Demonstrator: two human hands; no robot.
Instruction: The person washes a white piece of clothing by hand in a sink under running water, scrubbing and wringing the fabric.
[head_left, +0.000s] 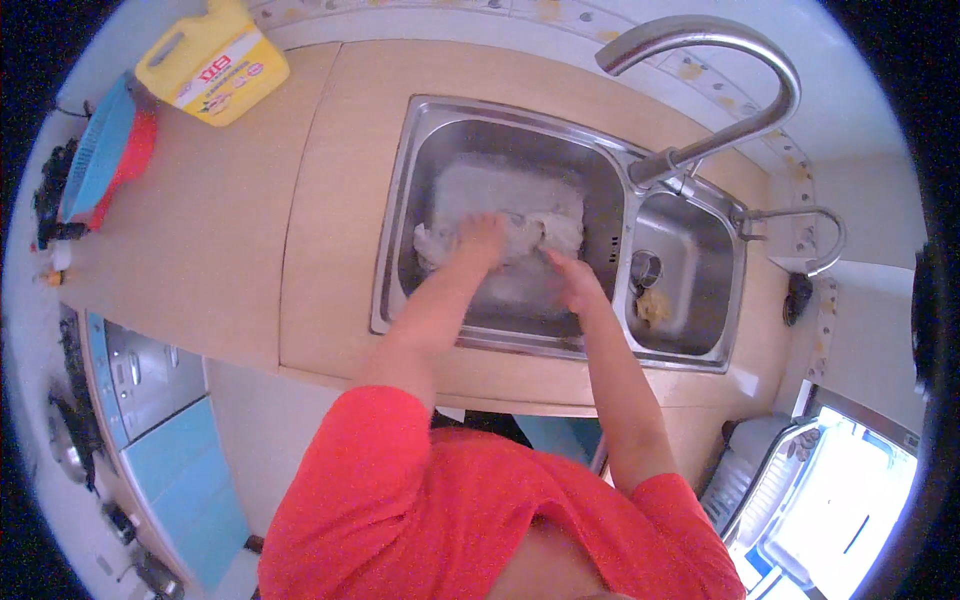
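A pale, wet-looking cloth (510, 191) lies spread and partly bunched in the large basin of a stainless-steel double sink (517, 337). My left hand (484, 236) rests on the bunched part of the cloth, left of its middle, blurred and with the fingers pointing away from me. Near the cloth's lower right edge is my right hand (576, 283), its fingertips at the fabric; whether they pinch it is unclear. The large curved metal faucet (720, 30) stands behind the divider between the basins.
The small basin (686, 255) holds a metal strainer (646, 268) and a yellowish crumpled item (654, 306). A smaller faucet (825, 214) rises beside it. On the counter at left stand a yellow detergent jug (225, 75) and blue (101, 150) and red (135, 150) plastic baskets.
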